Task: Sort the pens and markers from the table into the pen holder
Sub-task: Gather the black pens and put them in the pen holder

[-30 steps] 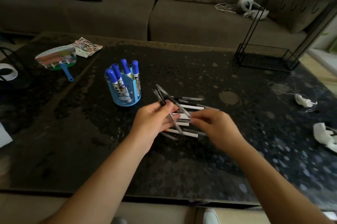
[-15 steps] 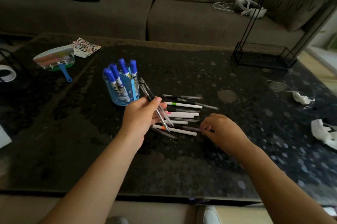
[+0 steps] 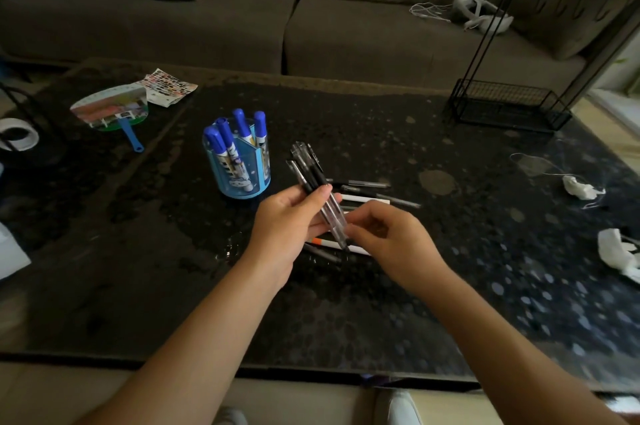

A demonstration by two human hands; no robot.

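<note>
Partly done: blue markers (image 3: 239, 133) already in pen holder (image 3: 239, 168); left hand (image 3: 294, 220) grip pinching pen bundle (image 3: 317, 189), right hand (image 3: 388, 237) pinching its tip; loose pens (image 3: 367, 194) remain beside holder.

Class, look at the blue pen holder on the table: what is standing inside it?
Four blue-capped markers stand inside the blue pen holder, caps up, spread over its compartments. Their lower barrels show only dimly through its clear wall; whether anything shorter lies at the bottom cannot be seen.

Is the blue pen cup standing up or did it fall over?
Standing up. The pen holder sits flat on the table, its opening facing up, and four blue markers stick up out of it.
</note>
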